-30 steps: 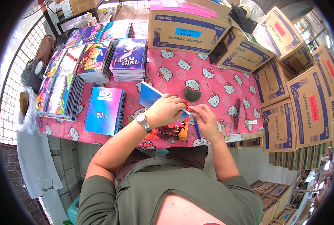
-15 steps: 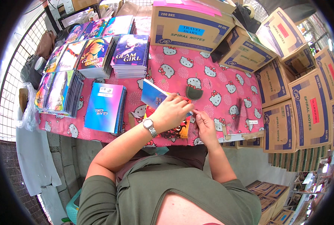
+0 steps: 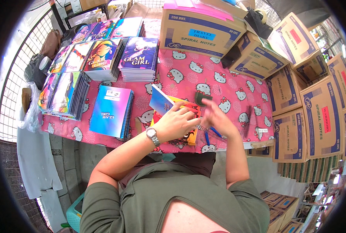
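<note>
**Notebook on the pink cloth, binding in hand**

Cardboard cartons (image 3: 202, 29) wall off the far and right sides of the table, plain brown board with coloured labels. Under everything lies a pink tablecloth (image 3: 235, 85) printed with white cartoon cats, soft and a little rumpled. Glossy spiral notebooks stand in finished stacks (image 3: 103, 58) along the left, with one blue pile (image 3: 111, 112) nearer the person (a good many already done, judging by their height).

Near the front edge of the table sits the loose notebook (image 3: 173, 116), bright orange and blue covers fanned slightly open. The left hand (image 3: 177, 123), a metal watch at its wrist, presses flat on it with fingers curled over the edge. The right hand (image 3: 215, 120) is blurred; I cannot tell whether it is clenched or loose, though it seems to work at the notebook's right edge. A dark wire coil (image 3: 247, 122) lies apart on the cloth, a blue pen (image 3: 207, 138) just beside the hands. This one looks unfinished.
</note>
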Tool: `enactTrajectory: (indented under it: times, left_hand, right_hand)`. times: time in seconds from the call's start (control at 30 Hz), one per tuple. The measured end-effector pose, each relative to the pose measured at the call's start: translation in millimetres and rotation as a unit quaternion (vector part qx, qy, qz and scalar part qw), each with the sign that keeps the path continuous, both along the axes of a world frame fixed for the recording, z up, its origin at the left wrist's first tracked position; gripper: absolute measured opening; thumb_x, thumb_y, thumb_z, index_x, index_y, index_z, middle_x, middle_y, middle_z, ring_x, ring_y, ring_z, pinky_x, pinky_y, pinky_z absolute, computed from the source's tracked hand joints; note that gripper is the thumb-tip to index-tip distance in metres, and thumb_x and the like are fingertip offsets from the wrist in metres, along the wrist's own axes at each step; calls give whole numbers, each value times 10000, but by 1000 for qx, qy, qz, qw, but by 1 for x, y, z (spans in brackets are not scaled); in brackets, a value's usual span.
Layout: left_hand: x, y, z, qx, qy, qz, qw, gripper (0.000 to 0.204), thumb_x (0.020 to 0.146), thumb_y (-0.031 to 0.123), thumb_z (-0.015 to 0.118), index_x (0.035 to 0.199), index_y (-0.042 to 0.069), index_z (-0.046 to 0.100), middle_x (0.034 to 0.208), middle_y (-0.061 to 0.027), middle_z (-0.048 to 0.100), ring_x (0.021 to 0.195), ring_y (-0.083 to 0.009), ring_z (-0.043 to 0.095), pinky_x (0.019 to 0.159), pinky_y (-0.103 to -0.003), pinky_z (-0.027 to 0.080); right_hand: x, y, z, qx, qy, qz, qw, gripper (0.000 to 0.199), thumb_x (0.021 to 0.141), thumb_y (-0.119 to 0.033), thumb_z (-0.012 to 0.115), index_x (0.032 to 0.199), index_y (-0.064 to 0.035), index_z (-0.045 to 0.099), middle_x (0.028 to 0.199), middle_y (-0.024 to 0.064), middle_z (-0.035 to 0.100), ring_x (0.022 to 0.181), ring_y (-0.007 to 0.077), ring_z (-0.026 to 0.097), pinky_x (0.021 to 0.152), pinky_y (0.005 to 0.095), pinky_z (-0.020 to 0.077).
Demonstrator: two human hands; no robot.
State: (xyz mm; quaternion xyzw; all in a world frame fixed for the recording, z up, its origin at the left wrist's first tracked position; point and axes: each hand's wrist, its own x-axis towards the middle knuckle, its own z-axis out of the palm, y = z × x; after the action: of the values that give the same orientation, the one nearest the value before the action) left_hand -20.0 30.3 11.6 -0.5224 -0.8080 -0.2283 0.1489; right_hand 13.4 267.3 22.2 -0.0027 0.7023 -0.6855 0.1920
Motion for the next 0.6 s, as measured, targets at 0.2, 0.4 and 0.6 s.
enactTrajectory:
  times: [0.2,0.4,0.6]
  left_hand:
    - [-2,-5,-12,-11,0,-31,999,251,869,323,696,1057,169,636,1056,-4,635,1216,-242,565,1191,-613,232]
    - [-2,-32,-12,-9,-74,122,990,416,735,408,811,1037,182,637,1203,-21,559,1405,-316,358,1046,-858,55]
    - [7,-15,-13,0,-75,68,995,412,717,421,825,1007,186,650,1078,2,568,1259,-264,484,1052,-803,127]
  right_hand:
    - [-87,-3,-83,605,102,-83,785,518,890,-422,693,1153,23,650,1207,234,660,1128,360,640,933,389,519]
    - [-35,-5,-14,-23,94,47,994,549,765,-399,747,1168,-30,691,1221,137,638,1162,274,600,1015,409,463]
    - [6,-4,-1,3,138,151,979,600,736,-438,717,1151,-7,674,1188,100,571,1184,234,539,1056,366,389]
